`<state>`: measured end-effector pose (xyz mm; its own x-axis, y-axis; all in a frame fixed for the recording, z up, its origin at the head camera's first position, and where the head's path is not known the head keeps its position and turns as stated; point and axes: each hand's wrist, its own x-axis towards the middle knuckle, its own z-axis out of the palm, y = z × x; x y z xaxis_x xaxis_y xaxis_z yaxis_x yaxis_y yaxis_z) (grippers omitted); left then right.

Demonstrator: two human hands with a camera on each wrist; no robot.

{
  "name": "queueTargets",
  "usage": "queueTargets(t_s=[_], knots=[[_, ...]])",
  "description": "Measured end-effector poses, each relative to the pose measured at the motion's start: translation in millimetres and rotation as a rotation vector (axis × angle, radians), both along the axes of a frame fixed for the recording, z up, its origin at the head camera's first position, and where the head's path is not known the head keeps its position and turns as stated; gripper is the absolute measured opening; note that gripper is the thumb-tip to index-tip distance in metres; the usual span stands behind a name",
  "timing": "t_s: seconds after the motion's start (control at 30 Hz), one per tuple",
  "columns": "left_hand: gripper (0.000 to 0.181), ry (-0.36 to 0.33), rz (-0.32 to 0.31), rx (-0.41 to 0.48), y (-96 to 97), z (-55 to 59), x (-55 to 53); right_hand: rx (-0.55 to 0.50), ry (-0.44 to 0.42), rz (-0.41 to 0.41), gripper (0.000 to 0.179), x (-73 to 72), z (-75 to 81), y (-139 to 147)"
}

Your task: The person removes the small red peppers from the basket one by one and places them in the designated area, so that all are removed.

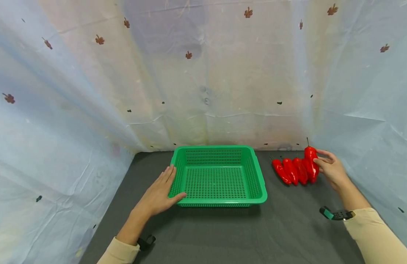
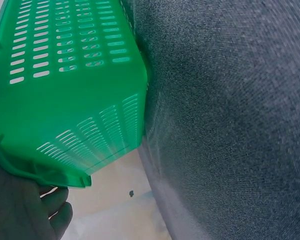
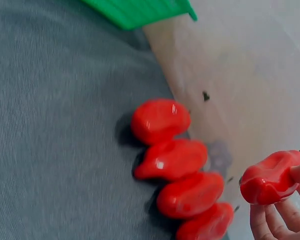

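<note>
A green plastic basket (image 1: pixel 220 201) with slotted sides stands in the middle of the table, nothing inside it. My left hand (image 1: pixel 157 194) lies along its left rim with straight fingers; in the left wrist view the fingertips (image 2: pixel 55 202) show just past the rim. At the right, my right hand (image 1: pixel 333 170) pinches a glossy red pepper (image 3: pixel 270 180) between thumb and fingers, its thin stem upward. This pepper is lifted off the table, apart from several similar red peppers (image 1: pixel 290 171) lying side by side to its left.
Dark grey cloth (image 1: pixel 203 234) covers the table. A pale plastic sheet (image 1: pixel 223 84) with brown leaf marks hangs behind and along both sides, close to the peppers. Each wrist wears a dark strap (image 1: pixel 337 214).
</note>
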<state>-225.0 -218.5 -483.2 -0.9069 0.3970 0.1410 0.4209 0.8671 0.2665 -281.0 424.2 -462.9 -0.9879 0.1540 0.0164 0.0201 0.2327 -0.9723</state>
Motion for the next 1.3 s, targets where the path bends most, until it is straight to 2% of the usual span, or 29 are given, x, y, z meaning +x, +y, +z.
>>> queueTargets(t_s=[0.23,0.37,0.6,0.7,0.83,1.07,1.3], knots=[[0.109,0.010,-0.009,-0.002,1.8,-0.3,0.1,0.203,0.004,-0.133,0.056,-5.0,-16.6,23],[0.109,0.012,-0.007,0.000,1.3,0.1,0.5,0.253,-0.020,-0.185,0.061,-10.2,-27.8,33],[0.110,-0.004,-0.003,-0.005,0.2,-0.6,-0.3,0.303,-0.066,-0.181,0.060,-14.0,-45.7,47],[0.110,-0.007,0.001,-0.010,-0.3,-0.9,-0.5,0.293,-0.076,-0.177,0.059,-16.6,-50.1,50],[0.109,0.004,0.000,-0.008,-0.4,-1.1,-0.3,0.301,-0.085,-0.158,0.058,-20.2,-53.6,52],[0.111,0.001,0.000,-0.005,-0.6,-0.6,-0.1,0.406,-0.140,-0.190,0.058,-27.6,-59.7,50],[0.110,0.018,-0.008,0.001,-0.6,0.0,-0.2,0.378,-0.183,-0.187,0.057,-31.8,-60.6,48]])
